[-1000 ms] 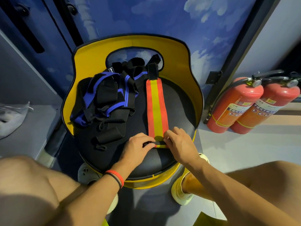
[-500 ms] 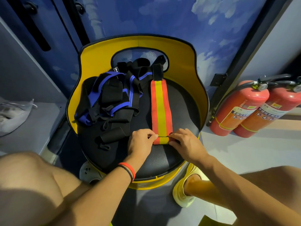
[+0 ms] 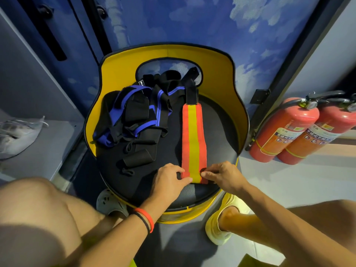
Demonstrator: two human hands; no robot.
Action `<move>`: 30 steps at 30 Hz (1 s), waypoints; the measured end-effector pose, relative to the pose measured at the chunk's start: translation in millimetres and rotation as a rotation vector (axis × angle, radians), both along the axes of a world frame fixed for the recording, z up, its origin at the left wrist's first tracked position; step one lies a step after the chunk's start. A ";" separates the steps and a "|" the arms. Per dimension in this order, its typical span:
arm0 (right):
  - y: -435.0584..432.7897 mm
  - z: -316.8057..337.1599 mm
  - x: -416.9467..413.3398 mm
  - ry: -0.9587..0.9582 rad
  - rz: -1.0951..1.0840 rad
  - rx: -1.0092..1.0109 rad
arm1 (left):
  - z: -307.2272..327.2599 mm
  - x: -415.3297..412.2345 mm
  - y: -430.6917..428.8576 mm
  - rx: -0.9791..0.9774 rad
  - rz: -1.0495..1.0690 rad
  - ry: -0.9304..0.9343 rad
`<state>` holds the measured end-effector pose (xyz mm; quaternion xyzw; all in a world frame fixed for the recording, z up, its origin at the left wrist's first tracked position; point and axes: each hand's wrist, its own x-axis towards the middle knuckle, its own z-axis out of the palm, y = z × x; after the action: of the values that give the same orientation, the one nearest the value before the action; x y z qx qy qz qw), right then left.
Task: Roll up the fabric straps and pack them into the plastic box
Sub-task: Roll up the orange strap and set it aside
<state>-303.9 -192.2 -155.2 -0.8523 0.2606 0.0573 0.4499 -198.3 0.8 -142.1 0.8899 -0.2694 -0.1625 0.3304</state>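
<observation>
Both hands reach forward over the black seat (image 3: 217, 130) of a yellow-backed chair. The left hand (image 3: 169, 181) and right hand (image 3: 221, 175) each pinch an end of the small roll formed at the near end of the orange-and-yellow strap (image 3: 192, 139), fingers curled, thumbs underneath (hidden). The strap lies flat up the seat. A tangled pile of black-and-blue straps (image 3: 134, 120) sits just left. No plastic box shows.

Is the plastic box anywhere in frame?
No: only the yellow-backed chair with the black seat, the orange-and-yellow fabric strap, the black-and-blue strap pile and two red fire extinguishers show.
</observation>
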 end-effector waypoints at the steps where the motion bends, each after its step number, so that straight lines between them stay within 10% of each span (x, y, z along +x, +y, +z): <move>1: 1.2 -1.5 2.6 0.023 -0.018 -0.062 | -2.6 -3.7 0.0 0.007 -0.027 -0.024; 17: 20.1 -0.4 -23.5 -0.322 0.349 -0.920 | 10.5 20.5 -13.4 0.112 -0.126 0.125; 30: 6.8 -3.5 -10.1 -0.201 0.306 -0.689 | 1.2 16.3 -9.6 0.075 -0.189 -0.074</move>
<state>-313.9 -185.4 -158.8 -0.9838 0.0890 -0.0509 0.1468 -182.0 -8.8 -140.9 0.8776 -0.3579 -0.1700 0.2697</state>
